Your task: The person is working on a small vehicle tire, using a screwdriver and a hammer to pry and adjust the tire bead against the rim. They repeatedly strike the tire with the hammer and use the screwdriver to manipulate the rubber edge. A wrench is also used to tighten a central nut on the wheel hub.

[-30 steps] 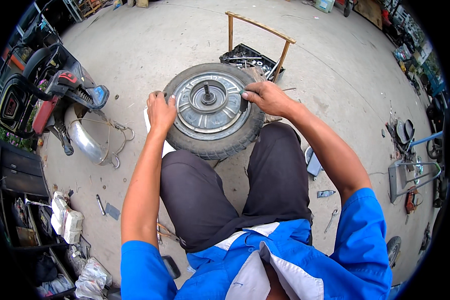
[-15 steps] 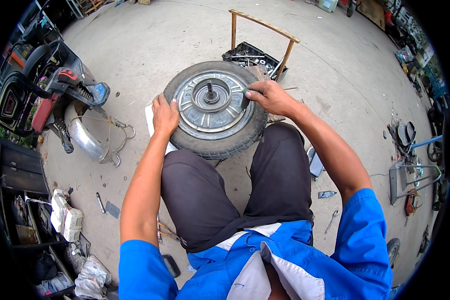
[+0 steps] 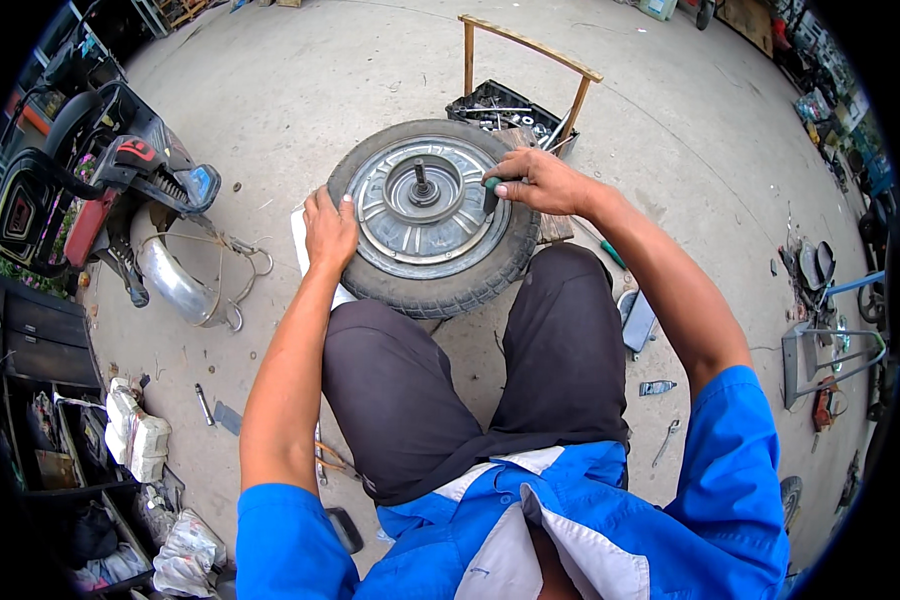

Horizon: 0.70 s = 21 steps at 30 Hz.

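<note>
A motor wheel with a black tyre [image 3: 440,290] lies flat in front of my knees, its grey metal hub [image 3: 420,235] and threaded axle facing up. My left hand [image 3: 330,235] grips the tyre's left edge, the thumb on the sidewall. Over the wheel's right side, my right hand [image 3: 548,182] is closed on a small tool with a green part [image 3: 492,183]. A dark flat piece [image 3: 490,201] hangs below those fingertips, above the hub's rim; whether it belongs to the tool I cannot tell.
Beyond the wheel stands a black toolbox [image 3: 510,108] of loose tools, beside a wooden frame [image 3: 530,47]. An electric scooter part [image 3: 120,190] is at left, above open drawers [image 3: 55,430]. A phone-like grey box [image 3: 638,325], a tube [image 3: 657,387] and a wrench [image 3: 665,442] lie right.
My right hand has shifted slightly outward and its fingers have changed pose, showing more of the green part. A green handle beside my right knee has come into sight. My left hand stays put.
</note>
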### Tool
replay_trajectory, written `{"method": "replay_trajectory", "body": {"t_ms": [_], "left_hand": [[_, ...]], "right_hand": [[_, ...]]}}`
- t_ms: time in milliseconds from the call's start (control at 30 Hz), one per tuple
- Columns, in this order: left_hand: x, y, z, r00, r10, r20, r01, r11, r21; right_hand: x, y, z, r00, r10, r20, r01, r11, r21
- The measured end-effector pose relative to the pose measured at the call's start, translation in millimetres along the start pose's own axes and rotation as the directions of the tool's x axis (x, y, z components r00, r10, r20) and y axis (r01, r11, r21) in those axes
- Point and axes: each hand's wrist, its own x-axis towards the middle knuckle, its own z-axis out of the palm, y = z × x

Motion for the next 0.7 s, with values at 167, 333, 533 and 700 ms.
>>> {"method": "replay_trajectory", "body": {"t_ms": [167, 333, 533, 700], "left_hand": [[-2.0, 3.7, -0.3, 1.000, -0.002, -0.003, 0.002, 1.000, -0.004], [-2.9, 5.2, -2.4, 1.000, -0.013, -0.011, 0.013, 1.000, 0.001], [-1.6, 3.2, -0.4, 1.000, -0.016, -0.014, 0.016, 1.000, -0.011], [-2.6, 5.5, -1.5, 1.000, -0.024, -0.006, 0.024, 1.000, -0.005]], "right_hand": [[-6.3, 6.8, 2.5, 0.997, 0.071, -0.030, -0.066, 0.988, 0.142], [-5.1, 0.2, 2.8, 0.998, 0.061, -0.031, -0.056, 0.989, 0.136], [-4.6, 0.4, 4.3, 0.998, 0.059, -0.016, -0.057, 0.993, 0.102], [-6.0, 2.7, 1.1, 1.000, 0.023, 0.005, -0.023, 0.998, 0.062]]}}
